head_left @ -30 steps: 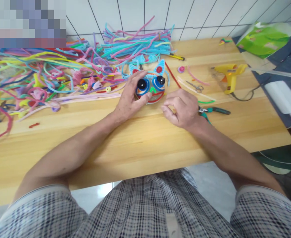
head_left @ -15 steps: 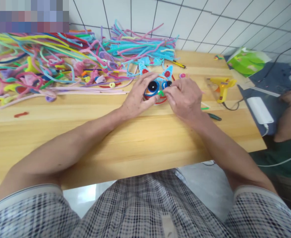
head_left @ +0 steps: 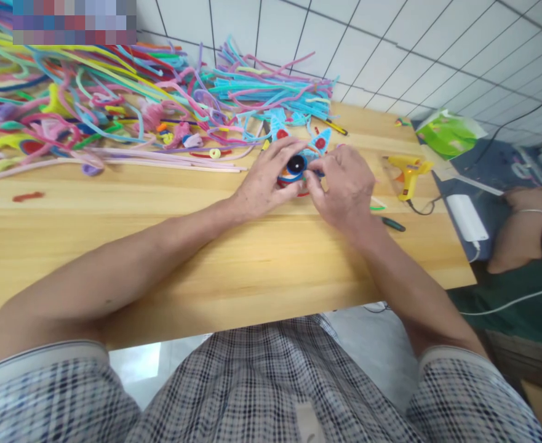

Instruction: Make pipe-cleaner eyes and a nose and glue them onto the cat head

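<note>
A pipe-cleaner animal face (head_left: pixel 317 145) lies on the wooden table, with light-blue pointed ears, red ear centres and a black round eye (head_left: pixel 297 163) ringed in blue. Around its left side curl the thumb and fingers of my left hand (head_left: pixel 267 183), steadying it. My right hand (head_left: pixel 346 189) is closed in a pinch over the middle and right of the face, thumb against forefinger. It covers the second eye and most of the green nose. Whatever sits between those fingertips is too small to make out.
Heaped pipe cleaners (head_left: pixel 114 104) fill the back left, with a blue bundle (head_left: pixel 275 89) beside them. At right are a yellow glue gun (head_left: pixel 408 175), a dark-handled tool (head_left: pixel 393 224) and a white power adapter (head_left: pixel 467 218). Another person's arm (head_left: pixel 522 231) rests beyond the table's right edge.
My right fingers have shifted over the face and now hide the second eye and more of the green nose. My left hand keeps its hold. The whole view has swung slightly.
</note>
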`<state>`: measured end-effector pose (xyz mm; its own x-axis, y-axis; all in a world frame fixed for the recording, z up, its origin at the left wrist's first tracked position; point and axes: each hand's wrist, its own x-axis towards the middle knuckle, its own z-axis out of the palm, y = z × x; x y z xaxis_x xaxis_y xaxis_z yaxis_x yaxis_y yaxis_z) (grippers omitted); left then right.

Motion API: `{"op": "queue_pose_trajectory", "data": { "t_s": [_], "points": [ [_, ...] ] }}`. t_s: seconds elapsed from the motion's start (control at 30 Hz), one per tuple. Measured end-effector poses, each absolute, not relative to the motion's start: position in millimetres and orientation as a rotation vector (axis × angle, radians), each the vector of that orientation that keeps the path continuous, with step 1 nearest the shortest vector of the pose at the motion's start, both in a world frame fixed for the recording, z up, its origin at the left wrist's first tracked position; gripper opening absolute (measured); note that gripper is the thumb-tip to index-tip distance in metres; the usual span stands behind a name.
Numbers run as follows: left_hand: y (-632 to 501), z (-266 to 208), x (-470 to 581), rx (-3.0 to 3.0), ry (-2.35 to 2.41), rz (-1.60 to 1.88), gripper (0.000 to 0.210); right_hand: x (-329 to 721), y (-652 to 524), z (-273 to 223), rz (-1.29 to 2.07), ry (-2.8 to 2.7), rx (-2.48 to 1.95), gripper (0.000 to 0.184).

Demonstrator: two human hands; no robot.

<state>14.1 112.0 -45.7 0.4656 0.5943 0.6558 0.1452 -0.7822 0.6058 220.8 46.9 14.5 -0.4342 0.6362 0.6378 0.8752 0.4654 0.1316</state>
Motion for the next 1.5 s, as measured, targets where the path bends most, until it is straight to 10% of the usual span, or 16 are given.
{"op": "queue_pose_trajectory", "data": {
  "t_s": [0.63,1.23,1.5],
  "points": [
    [109.6,-43.0,9.9,2.262,0.642,1.240,0.078,236.1,43.4,25.1,-0.675,-2.321,-1.216,0.034],
    [108.4,-44.6,7.7,2.311,0.642,1.200,0.081,243.6,54.8,70.7,-0.190,-1.880,-1.286,0.018],
    [107.2,-48.9,7.9,2.243,0.709,1.253,0.083,269.7,58.8,-3.5,0.497,-1.450,-1.182,0.041]
  ]
}}
